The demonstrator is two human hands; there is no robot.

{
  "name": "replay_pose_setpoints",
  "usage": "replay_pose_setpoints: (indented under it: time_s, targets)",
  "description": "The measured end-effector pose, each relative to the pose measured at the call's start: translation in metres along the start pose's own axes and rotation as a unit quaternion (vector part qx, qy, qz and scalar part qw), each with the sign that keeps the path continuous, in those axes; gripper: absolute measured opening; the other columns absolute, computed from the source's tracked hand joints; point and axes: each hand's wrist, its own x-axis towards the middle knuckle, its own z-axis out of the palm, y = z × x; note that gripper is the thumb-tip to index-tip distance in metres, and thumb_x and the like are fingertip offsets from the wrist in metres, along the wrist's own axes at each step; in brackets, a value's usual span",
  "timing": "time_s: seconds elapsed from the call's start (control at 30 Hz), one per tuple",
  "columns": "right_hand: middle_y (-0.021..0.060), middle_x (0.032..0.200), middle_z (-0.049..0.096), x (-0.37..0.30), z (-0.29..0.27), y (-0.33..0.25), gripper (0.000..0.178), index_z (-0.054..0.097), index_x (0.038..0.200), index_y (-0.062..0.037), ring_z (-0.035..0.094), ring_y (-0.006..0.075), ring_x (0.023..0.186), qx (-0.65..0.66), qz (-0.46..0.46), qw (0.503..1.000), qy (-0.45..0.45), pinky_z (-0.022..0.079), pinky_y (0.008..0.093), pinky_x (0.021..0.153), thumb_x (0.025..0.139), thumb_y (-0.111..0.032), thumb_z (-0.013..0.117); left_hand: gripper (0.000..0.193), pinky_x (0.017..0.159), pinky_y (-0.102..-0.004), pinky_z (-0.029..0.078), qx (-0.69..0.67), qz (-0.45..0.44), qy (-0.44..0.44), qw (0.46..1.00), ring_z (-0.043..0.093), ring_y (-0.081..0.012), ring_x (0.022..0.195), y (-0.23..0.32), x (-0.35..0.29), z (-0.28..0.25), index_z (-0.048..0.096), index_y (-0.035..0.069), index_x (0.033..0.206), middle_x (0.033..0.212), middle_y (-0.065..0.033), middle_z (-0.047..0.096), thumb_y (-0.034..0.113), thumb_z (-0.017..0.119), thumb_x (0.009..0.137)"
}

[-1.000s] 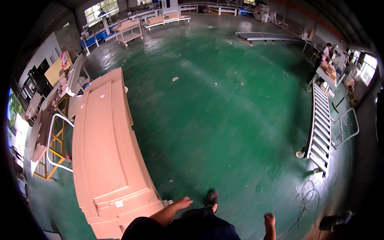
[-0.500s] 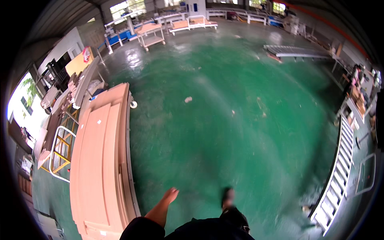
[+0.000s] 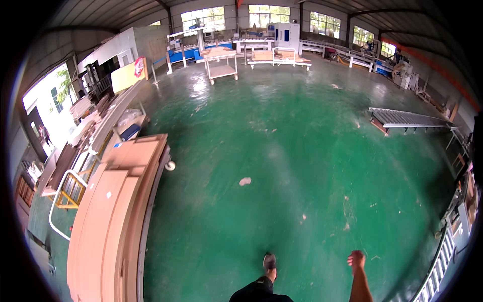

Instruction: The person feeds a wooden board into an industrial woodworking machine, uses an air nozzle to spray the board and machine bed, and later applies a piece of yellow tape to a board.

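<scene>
My right hand (image 3: 356, 258) hangs at the lower right over the green floor (image 3: 292, 216), its bare forearm rising from the lower edge. The fingers look loosely curled, and nothing shows in them. It touches nothing. My left hand is out of view. One of my shoes (image 3: 269, 260) is planted on the floor at the bottom middle. To the left, a long stack of brown boards (image 3: 103, 201) lies on a low wheeled cart (image 3: 170, 165).
A roller conveyor (image 3: 402, 119) stands at the far right, and another ladder-like roller rack (image 3: 437, 267) at the near right. Small carts (image 3: 221, 69) and machines line the back. A white-railed trolley (image 3: 55, 216) is beyond the boards. Scraps (image 3: 245, 181) dot the floor.
My left arm has left the view and my right hand has come in at the lower right. The view has tilted up, showing more of the far wall, and a different step of my feet shows.
</scene>
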Motion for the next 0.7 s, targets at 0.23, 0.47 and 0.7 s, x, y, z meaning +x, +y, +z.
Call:
replay_pose_setpoints:
  time_s: [0.23,0.47,0.7]
  targets:
    - [0.0104,0.075,0.058,0.081,0.086,0.087,0.026,0.056,0.087,-0.0091,0.057,0.0271,0.061,-0.150,0.329,0.913,-0.189,0.044,0.0435,0.047,0.092,-0.031,0.042,0.034,0.077,-0.0439,0.046,0.218,0.336,0.148,0.904,0.056,-0.0388,0.094,0.427,0.056,-0.079,0.061,0.004,0.099,0.103,-0.0200,0.062,0.033,0.044,0.092]
    - [0.0097,0.071,0.059,0.220,0.209,-0.036,0.022,0.056,0.087,-0.0078,0.057,0.0250,0.060,-0.279,0.371,0.864,-0.195,0.044,0.0423,0.049,0.089,-0.028,0.047,0.033,0.076,-0.0427,0.047,-0.109,0.494,0.142,0.851,0.059,-0.0340,0.085,0.801,-0.047,-0.191,0.057,0.004,0.102,0.091,-0.0174,0.062,0.035,0.051,0.092]
    - [0.0090,0.068,0.059,0.513,0.369,-0.150,0.019,0.056,0.087,-0.0066,0.058,0.0229,0.060,-0.351,0.236,0.882,-0.210,0.045,0.0411,0.050,0.086,-0.025,0.052,0.054,0.086,-0.0444,0.047,0.327,0.190,0.060,0.924,0.059,-0.0384,0.103,0.841,0.167,-0.253,0.056,0.003,0.120,0.113,-0.0204,0.063,0.046,0.053,0.087]
